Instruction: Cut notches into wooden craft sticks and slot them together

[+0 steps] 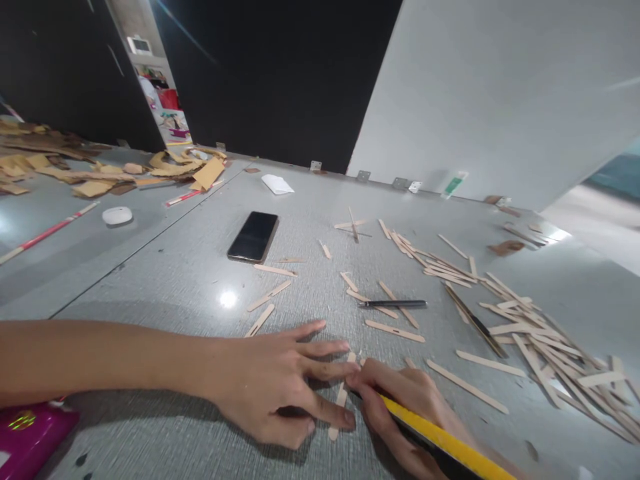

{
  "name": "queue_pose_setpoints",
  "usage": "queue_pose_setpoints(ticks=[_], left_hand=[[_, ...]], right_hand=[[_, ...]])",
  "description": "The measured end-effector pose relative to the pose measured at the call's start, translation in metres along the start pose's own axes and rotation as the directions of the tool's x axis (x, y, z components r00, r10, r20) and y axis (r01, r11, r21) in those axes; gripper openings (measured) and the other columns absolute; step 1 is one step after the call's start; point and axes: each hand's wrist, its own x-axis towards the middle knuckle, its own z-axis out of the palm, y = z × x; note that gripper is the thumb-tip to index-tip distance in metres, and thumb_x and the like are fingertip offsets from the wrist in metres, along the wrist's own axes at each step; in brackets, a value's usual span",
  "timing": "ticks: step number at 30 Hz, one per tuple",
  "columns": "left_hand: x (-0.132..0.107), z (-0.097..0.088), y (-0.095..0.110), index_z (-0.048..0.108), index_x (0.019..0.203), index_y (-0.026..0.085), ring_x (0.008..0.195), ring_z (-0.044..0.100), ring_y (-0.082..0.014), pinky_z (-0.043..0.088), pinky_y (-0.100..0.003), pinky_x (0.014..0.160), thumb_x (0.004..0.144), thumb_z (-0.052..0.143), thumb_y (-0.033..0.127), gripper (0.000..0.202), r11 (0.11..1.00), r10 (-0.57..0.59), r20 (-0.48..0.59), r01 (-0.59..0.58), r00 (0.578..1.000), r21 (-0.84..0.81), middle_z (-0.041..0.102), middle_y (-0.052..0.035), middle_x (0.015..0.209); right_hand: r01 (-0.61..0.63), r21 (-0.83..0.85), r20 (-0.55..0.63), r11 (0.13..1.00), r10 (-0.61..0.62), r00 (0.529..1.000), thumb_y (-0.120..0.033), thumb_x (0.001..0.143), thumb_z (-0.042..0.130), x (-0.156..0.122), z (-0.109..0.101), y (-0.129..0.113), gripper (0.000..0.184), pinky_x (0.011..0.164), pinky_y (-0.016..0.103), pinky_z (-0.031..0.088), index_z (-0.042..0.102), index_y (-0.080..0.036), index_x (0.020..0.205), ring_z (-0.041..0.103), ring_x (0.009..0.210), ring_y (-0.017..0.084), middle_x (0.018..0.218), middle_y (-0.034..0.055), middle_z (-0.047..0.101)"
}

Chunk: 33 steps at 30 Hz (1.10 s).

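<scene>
Wooden stick [342, 396] lies on the desk [170, 287] under the spread fingers of the open left hand [275, 380]; the right hand [397, 390] grips a yellow cutter [440, 437], tip hidden. Firm pinning, fingertips clear of that tip, should serve best. Beyond lies a pen [395, 304].

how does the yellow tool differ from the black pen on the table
The yellow tool is yellow and black, while the pen is mostly black. The yellow tool is gripped in the right hand; the pen lies unheld. The yellow tool looks thicker than the pen. Both are long and narrow.
</scene>
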Motion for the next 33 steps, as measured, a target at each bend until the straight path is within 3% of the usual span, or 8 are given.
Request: queue_pose_setpoints(ticks=[5, 7, 12, 16, 20, 33], left_hand=[[0.001, -0.001, 0.0, 0.07, 0.14, 0.029, 0.157, 0.04, -0.0349, 0.017, -0.062, 0.132, 0.097, 0.057, 0.03, 0.045, 1.0, 0.017, -0.04, -0.018, 0.999, -0.021, 0.049, -0.0083, 0.165], [0.001, -0.002, 0.0, 0.07, 0.14, 0.029, 0.156, 0.04, -0.035, 0.018, -0.062, 0.132, 0.096, 0.057, 0.028, 0.046, 0.999, 0.016, -0.034, -0.017, 0.999, -0.03, 0.049, -0.0083, 0.165], [0.001, -0.004, 0.0, 0.068, 0.143, 0.03, 0.158, 0.037, -0.035, 0.02, -0.063, 0.131, 0.096, 0.057, 0.026, 0.048, 0.999, -0.009, -0.004, 0.009, 1.0, -0.054, 0.042, -0.0065, 0.17], [0.001, -0.002, 0.0, 0.068, 0.143, 0.03, 0.159, 0.035, -0.0331, 0.014, -0.061, 0.133, 0.098, 0.053, 0.027, 0.047, 0.999, -0.009, 0.007, 0.009, 1.0, -0.051, 0.044, -0.0065, 0.169], [0.001, -0.001, -0.001, 0.067, 0.143, 0.031, 0.159, 0.035, -0.0329, 0.014, -0.061, 0.133, 0.099, 0.053, 0.028, 0.046, 0.999, -0.012, 0.004, 0.012, 1.0, -0.045, 0.048, -0.0065, 0.166], [0.001, -0.002, 0.0, 0.069, 0.141, 0.029, 0.157, 0.039, -0.0354, 0.019, -0.063, 0.131, 0.098, 0.055, 0.027, 0.045, 0.999, 0.0, -0.036, -0.002, 0.999, -0.05, 0.051, -0.0082, 0.164]], right_hand=[[0.023, 0.013, 0.002, 1.0, -0.023, 1.0, -0.026, 0.11, 0.041, 0.0, -0.003, 0.001, 0.028, 0.047, 0.026, 0.029, 0.042, -0.027, 0.082, 0.033, 0.047, 0.01, 0.061, -0.0098, 0.042], [0.021, 0.021, -0.013, 1.0, -0.021, 1.0, -0.029, 0.111, 0.042, -0.002, -0.002, 0.004, 0.029, 0.049, 0.026, 0.032, 0.048, -0.026, 0.083, 0.039, 0.046, 0.01, 0.06, -0.0089, 0.048], [-0.115, 0.07, -0.124, 0.991, 0.123, 0.985, -0.041, 0.115, 0.04, -0.008, 0.002, 0.009, 0.037, 0.06, 0.029, 0.043, 0.057, -0.025, 0.086, 0.053, 0.043, 0.011, 0.054, -0.008, 0.062], [-0.042, -0.005, -0.107, 0.999, 0.041, 0.993, -0.043, 0.114, 0.042, -0.005, -0.001, 0.006, 0.036, 0.066, 0.031, 0.043, 0.06, -0.026, 0.088, 0.061, 0.053, 0.014, 0.06, -0.0065, 0.068], [0.017, 0.04, -0.055, 0.999, -0.015, 0.998, -0.04, 0.114, 0.044, -0.001, -0.007, 0.001, 0.031, 0.062, 0.028, 0.043, 0.062, -0.027, 0.092, 0.06, 0.054, 0.013, 0.065, -0.0064, 0.068], [-0.055, 0.012, -0.083, 0.998, 0.055, 0.995, -0.045, 0.112, 0.044, -0.003, -0.003, -0.001, 0.035, 0.067, 0.031, 0.042, 0.063, -0.028, 0.089, 0.061, 0.062, 0.016, 0.066, -0.0051, 0.067]])
